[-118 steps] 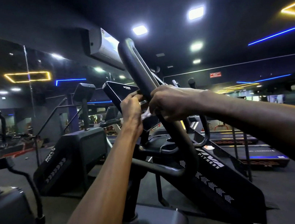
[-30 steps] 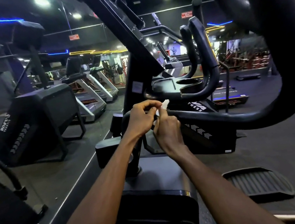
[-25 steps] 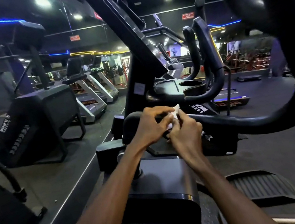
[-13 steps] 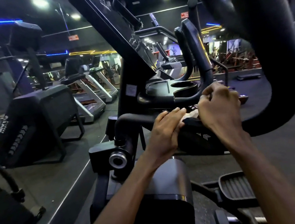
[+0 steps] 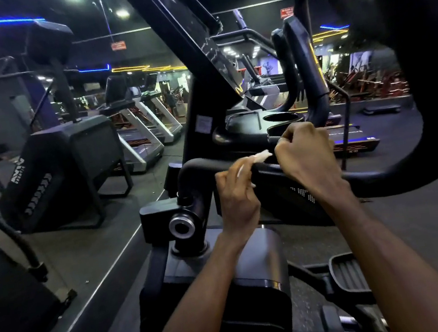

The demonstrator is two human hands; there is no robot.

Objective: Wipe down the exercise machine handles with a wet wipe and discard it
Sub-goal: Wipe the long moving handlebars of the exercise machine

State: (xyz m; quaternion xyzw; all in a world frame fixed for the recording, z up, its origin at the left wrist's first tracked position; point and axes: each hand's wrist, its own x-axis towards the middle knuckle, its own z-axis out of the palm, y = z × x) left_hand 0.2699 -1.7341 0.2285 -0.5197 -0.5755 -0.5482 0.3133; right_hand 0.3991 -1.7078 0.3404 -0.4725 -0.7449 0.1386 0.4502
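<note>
This is a commercial gym: a row of grey-framed treadmills (image 5: 147, 125) stands along a dark rubber floor (image 5: 83, 249), beside black stair-climber machines (image 5: 61, 171), under blue and yellow neon ceiling strips (image 5: 6, 21).

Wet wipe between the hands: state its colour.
White; the wet wipe shows in the head view, against the black handlebar.

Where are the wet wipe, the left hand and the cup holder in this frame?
wet wipe (image 5: 260, 156), head view: its white end showing between the hands.
left hand (image 5: 238, 199), head view: the back of the hand.
cup holder (image 5: 281, 118), head view: its round rim on the console tray.
</note>
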